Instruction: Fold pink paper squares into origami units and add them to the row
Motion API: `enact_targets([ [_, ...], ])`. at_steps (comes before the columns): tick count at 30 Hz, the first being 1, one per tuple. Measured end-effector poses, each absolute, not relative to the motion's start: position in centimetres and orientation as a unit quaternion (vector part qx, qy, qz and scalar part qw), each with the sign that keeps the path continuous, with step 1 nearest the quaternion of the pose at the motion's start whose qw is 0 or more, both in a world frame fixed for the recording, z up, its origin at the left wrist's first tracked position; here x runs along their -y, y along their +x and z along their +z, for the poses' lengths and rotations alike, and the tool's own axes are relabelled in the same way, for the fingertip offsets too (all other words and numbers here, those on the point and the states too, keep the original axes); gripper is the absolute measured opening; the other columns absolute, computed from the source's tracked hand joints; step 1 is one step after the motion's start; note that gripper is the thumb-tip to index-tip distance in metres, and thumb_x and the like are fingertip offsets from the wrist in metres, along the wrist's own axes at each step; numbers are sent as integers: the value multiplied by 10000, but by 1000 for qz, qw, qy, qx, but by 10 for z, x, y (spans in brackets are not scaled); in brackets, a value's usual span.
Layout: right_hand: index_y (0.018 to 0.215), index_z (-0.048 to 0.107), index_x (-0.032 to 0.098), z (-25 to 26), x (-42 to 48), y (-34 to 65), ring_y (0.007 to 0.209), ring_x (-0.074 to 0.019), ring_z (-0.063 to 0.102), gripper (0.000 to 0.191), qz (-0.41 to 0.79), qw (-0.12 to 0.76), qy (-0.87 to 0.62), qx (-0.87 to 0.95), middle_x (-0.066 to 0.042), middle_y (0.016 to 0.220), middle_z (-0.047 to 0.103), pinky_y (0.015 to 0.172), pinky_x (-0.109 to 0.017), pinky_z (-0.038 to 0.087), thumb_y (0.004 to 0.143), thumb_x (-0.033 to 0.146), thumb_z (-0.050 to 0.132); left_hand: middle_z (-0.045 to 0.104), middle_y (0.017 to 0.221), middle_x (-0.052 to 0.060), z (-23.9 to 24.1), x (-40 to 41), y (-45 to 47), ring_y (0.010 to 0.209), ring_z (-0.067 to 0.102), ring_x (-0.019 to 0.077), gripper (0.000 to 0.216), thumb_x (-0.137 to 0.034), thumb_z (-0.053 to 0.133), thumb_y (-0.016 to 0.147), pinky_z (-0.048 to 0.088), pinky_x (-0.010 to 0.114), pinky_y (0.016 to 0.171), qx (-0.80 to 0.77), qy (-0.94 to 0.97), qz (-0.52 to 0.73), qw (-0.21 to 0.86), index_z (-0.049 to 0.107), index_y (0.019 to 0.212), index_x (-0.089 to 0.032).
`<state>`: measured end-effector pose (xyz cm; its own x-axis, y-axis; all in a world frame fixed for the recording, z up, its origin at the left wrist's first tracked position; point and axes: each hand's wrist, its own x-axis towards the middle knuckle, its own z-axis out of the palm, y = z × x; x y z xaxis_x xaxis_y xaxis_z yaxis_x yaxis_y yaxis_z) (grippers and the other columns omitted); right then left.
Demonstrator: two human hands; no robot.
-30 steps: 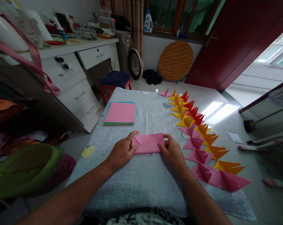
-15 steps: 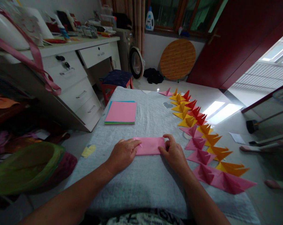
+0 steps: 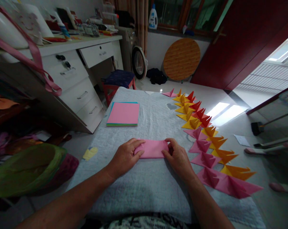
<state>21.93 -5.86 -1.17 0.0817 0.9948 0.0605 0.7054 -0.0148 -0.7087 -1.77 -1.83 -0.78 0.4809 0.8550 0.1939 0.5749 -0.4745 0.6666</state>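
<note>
A pink sheet of origami paper [image 3: 154, 149], folded into a flat rectangle, lies near the middle of the cloth-covered table [image 3: 144, 187]. Gripping its left end is my left hand [image 3: 126, 155], thumb on the near edge and fingers over the far one. At the right end, my right hand [image 3: 176, 154] pinches the paper between thumb and curled fingers. Beyond my left hand rests a stack of square coloured paper [image 3: 123, 113] with a pink sheet on top. Folded paper cranes [image 3: 206, 159] in pink, yellow, orange and red stand in rows along the table's right side.
A stool [image 3: 119, 78] with a dark cushion stands past the far left corner. To the left are a white desk [image 3: 67, 71] and a basket with a green liner [image 3: 27, 170]. A round wooden board [image 3: 181, 59] leans on the back wall.
My left thumb has moved out along the near edge of the pink paper, and the left fingers have shifted to its far edge. My right hand keeps its hold on the other end.
</note>
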Motion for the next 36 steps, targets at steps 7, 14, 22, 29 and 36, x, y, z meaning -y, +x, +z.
enact_targets([
  [7, 1230, 551, 207, -12, 59, 224, 752, -183, 633, 452, 309, 436, -607, 588, -16, 872, 673, 696, -305, 507, 787, 249, 631, 689, 887, -2, -6, 20, -17, 827, 645, 156, 611, -188, 620, 910, 522, 304, 828, -377, 801, 394, 246, 385, 1471, -244],
  [14, 861, 632, 256, -2, 65, 223, 1120, -243, 650, 160, 218, 535, -482, 659, -63, 1065, 737, 999, -456, 491, 832, 109, 575, 737, 896, 41, -1, 23, -28, 891, 601, 198, 134, -248, 563, 954, 481, 378, 899, -243, 858, 449, 59, 697, 959, -248],
  [22, 867, 645, 265, 7, 73, 222, 1215, -287, 629, 183, 107, 519, -460, 713, -68, 1127, 756, 1035, -536, 472, 839, 92, 589, 756, 1055, 76, 3, 23, -29, 1058, 657, 218, 115, -177, 561, 925, 506, 391, 955, -169, 884, 432, 52, 647, 994, -208],
  [29, 1261, 555, 267, 0, 69, 227, 1101, -229, 695, 518, 252, 473, -491, 686, -58, 1122, 755, 1026, -454, 497, 780, 76, 571, 769, 1034, 87, 1, 14, -26, 958, 704, 204, 213, -202, 595, 927, 536, 352, 859, -214, 886, 378, 163, 656, 1131, -193],
  [36, 1006, 710, 250, 1, 67, 234, 1170, -238, 657, 343, 280, 440, -463, 717, -94, 1256, 701, 993, -407, 521, 768, 60, 553, 768, 1049, 92, -2, 14, -32, 840, 674, 185, 201, -285, 563, 975, 510, 321, 733, -241, 882, 390, 107, 724, 1062, -200],
])
